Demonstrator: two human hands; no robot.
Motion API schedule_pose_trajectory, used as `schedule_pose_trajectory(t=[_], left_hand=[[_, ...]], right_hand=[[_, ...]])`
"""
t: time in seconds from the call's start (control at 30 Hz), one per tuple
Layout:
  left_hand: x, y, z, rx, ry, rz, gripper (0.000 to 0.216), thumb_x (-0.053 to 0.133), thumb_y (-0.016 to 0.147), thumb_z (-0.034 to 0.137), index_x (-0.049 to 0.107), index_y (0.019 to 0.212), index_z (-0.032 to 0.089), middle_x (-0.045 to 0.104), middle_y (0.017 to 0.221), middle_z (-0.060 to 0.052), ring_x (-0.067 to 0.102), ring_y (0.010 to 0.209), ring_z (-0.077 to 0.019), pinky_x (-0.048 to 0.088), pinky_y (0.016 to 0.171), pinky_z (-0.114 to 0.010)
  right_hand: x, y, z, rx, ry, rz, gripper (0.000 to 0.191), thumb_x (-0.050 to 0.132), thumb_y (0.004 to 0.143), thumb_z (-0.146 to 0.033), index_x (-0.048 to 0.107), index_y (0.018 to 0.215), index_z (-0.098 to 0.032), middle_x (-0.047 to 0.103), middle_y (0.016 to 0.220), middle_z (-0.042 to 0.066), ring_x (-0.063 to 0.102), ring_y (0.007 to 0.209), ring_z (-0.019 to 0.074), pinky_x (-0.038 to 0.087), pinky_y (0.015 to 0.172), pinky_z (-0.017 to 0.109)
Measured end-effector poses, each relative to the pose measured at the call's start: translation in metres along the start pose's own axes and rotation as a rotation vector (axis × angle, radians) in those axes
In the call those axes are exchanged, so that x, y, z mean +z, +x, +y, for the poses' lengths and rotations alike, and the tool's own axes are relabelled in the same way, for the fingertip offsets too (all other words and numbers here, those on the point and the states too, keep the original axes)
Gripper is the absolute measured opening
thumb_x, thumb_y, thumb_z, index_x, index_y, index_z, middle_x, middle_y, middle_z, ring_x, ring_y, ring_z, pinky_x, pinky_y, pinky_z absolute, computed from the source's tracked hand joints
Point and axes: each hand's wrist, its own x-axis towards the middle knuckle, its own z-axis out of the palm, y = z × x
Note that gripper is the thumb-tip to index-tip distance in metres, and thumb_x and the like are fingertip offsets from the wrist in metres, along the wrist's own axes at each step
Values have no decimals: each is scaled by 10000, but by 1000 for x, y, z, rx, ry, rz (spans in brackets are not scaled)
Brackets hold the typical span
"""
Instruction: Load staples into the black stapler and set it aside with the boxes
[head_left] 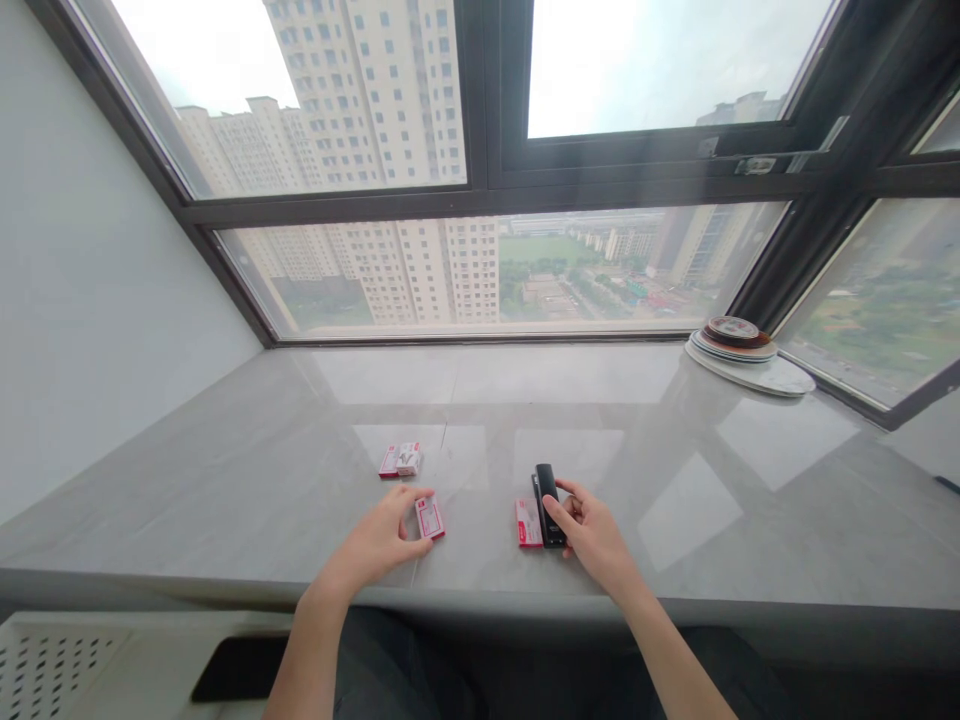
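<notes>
My left hand (379,537) has its thumb and fingers closed on a small red-and-white staple box (430,518), gripped at its near and far ends. A black stapler (551,505) lies lengthwise on the grey counter, with my right hand (596,535) wrapped round its right side, thumb on top. Against the stapler's left side sits another red-and-white box (528,523). Farther back, beyond my left hand, are two more small boxes side by side, a red one (389,462) and a white one (409,458).
The grey stone counter (247,480) runs up to a dark-framed window (480,200). A stack of round plates (739,350) stands in the back right corner. Below the front edge at left, a black phone-like slab (236,668) rests on a white perforated surface (142,655).
</notes>
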Motion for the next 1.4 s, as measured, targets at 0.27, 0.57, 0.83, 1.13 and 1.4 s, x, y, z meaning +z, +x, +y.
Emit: schedule_pose_trajectory(t=[0.27,0.57,0.83,1.13,1.4], left_hand=[[67,33,92,328,-103,-18,656,685,752,191,587,1385,328,617,1309,-37,637,1058,-227,518,982,-338],[92,42,97,345,-29,22,607,813,742,276,620,1307,386,686,1189,-1,621,1105,-269,496,1012,-390],[59,48,75,262,-118,214,446,553,975,406,554,1416,341,589,1369,-39,615,1078,-232,541,891,-354],[-42,65,-70,-43,282,403,497,591,798,280,653,1291,277,622,1390,-17,505,1315,-294,403,1132,-430],[-18,8,-19,-13,141,74,467,723,772,451,667,1205,287,690,1139,-4,645,976,-254,523,875,-346]], right_hand=[[2,0,1,-20,-6,20,663,633,843,-674,619,1310,-204,472,676,-58,492,501,129,486,422,252],[0,-2,2,-21,-37,1,598,598,865,-689,625,1219,-207,508,685,-47,532,499,141,504,428,264],[2,-5,1,-29,-8,33,588,612,871,-662,619,1257,-218,463,693,-45,505,539,142,503,403,245],[1,-4,4,-13,11,41,604,640,850,-665,629,1255,-217,436,691,-49,484,542,139,511,392,250],[2,-7,0,-27,3,45,598,635,871,-653,622,1263,-202,473,720,-44,494,534,128,515,391,246]])
